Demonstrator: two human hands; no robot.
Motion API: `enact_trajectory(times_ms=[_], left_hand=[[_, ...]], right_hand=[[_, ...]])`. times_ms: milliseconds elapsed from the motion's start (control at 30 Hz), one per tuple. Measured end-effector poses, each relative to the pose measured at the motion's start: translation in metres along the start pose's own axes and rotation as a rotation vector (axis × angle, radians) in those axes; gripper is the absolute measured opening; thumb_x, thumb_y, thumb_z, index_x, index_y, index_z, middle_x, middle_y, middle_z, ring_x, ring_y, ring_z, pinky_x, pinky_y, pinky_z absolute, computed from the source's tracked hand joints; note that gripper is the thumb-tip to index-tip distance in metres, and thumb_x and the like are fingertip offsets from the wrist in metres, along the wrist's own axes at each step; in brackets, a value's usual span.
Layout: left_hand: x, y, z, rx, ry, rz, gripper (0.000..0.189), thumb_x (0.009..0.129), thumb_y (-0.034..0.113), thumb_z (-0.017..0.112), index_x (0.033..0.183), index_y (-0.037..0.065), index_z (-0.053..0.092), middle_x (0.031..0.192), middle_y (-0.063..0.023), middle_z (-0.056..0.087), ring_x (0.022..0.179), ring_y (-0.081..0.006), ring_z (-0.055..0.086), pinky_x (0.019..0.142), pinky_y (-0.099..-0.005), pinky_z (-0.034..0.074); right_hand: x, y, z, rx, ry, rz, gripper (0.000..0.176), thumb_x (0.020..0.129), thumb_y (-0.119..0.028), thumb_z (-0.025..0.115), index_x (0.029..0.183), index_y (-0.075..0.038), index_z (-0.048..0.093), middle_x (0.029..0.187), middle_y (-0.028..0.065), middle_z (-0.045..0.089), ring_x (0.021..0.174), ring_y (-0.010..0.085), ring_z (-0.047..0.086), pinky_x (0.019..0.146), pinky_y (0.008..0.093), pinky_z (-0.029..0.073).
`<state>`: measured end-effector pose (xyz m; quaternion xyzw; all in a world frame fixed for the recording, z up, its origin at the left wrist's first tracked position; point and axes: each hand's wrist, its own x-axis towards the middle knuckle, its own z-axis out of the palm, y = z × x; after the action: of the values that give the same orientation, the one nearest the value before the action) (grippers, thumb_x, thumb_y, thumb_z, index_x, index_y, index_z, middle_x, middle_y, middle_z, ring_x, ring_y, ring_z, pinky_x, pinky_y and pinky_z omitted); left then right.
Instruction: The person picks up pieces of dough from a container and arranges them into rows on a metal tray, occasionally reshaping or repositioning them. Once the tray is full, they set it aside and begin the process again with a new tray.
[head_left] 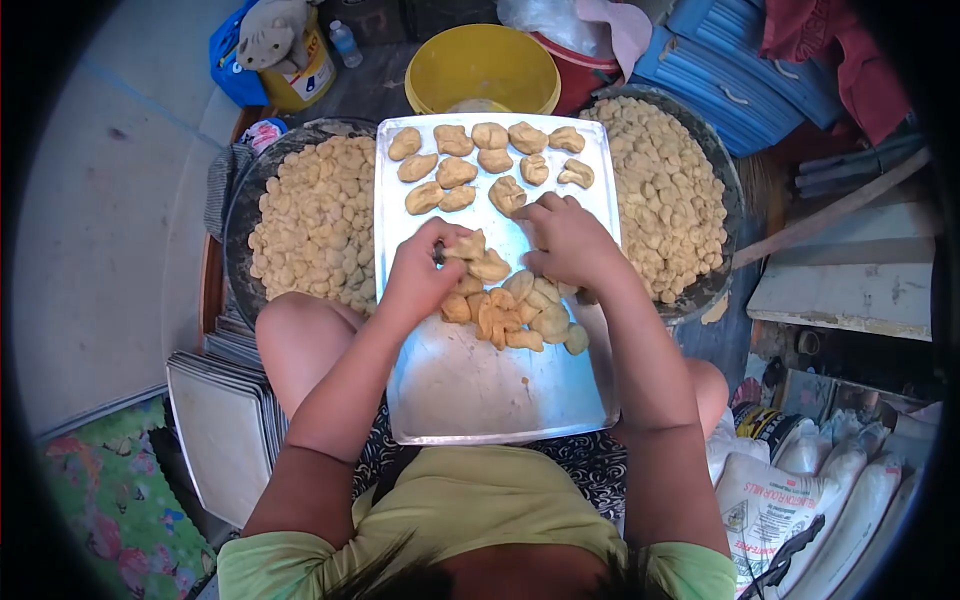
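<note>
A metal baking tray (495, 425) rests across my lap. Spaced-out dough pieces (456, 172) lie in uneven rows on its far half, and a loose heap of dough pieces (520, 308) sits near its middle. My left hand (425, 268) is closed on a dough piece (466, 246) just above the left side of the heap. My right hand (572, 240) is over the tray's right side, fingers apart. One fingertip reaches the near edge of a folded dough piece (507, 195), while the thumb is lower, close to the heap. Its other fingers are partly hidden.
Wide round pans full of dough lumps stand on the left (318, 215) and right (665, 190). Behind the tray is a yellow basin (482, 65). Stacked trays (222, 425) lean at the left, flour sacks (770, 505) lie at the right, and a wooden stick (830, 208) slants nearby.
</note>
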<state>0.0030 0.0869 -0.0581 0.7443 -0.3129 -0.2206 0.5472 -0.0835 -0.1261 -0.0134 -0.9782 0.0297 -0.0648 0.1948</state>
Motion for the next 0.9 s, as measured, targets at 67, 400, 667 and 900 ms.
enact_trajectory(times_ms=[67, 400, 667, 900], left_hand=[[0.003, -0.002, 0.000, -0.432, 0.091, -0.211, 0.019, 0.076, -0.007, 0.051, 0.092, 0.002, 0.052, 0.113, -0.0119, 0.065, 0.093, -0.0152, 0.060, 0.081, -0.0290, 0.049], [0.004, -0.005, -0.005, -0.318, 0.047, -0.212, 0.023, 0.084, -0.004, 0.045, 0.103, 0.002, 0.057, 0.105, -0.0092, 0.061, 0.098, -0.0180, 0.060, 0.084, -0.0307, 0.050], [0.012, 0.026, 0.002, -0.941, -0.044, -0.268, 0.024, 0.086, -0.003, 0.044, 0.109, 0.005, 0.049, 0.106, -0.0116, 0.061, 0.099, -0.0248, 0.062, 0.082, -0.0397, 0.054], [0.011, 0.066, 0.015, -1.109, -0.134, -0.327, 0.033, 0.087, 0.002, 0.057, 0.118, 0.008, 0.050, 0.107, -0.0095, 0.060, 0.084, -0.0179, 0.063, 0.064, -0.0254, 0.053]], right_hand=[[-0.004, 0.021, 0.010, 0.097, -0.064, 0.085, 0.027, 0.076, -0.002, 0.063, 0.104, -0.004, 0.063, 0.093, 0.0131, 0.060, 0.085, 0.0285, 0.064, 0.077, 0.0350, 0.052], [0.007, 0.012, -0.005, 0.161, 0.090, 0.162, 0.028, 0.075, -0.017, 0.076, 0.100, -0.008, 0.068, 0.100, 0.0122, 0.063, 0.089, 0.0261, 0.061, 0.080, 0.0369, 0.049], [-0.014, -0.021, -0.008, 1.166, -0.092, 0.287, 0.044, 0.077, -0.010, 0.077, 0.116, 0.000, 0.060, 0.093, 0.0071, 0.065, 0.077, 0.0129, 0.061, 0.070, 0.0270, 0.051], [-0.020, -0.018, -0.012, 1.248, 0.007, 0.396, 0.042, 0.079, -0.006, 0.075, 0.116, 0.002, 0.056, 0.087, 0.0043, 0.063, 0.072, 0.0084, 0.060, 0.063, 0.0245, 0.053]])
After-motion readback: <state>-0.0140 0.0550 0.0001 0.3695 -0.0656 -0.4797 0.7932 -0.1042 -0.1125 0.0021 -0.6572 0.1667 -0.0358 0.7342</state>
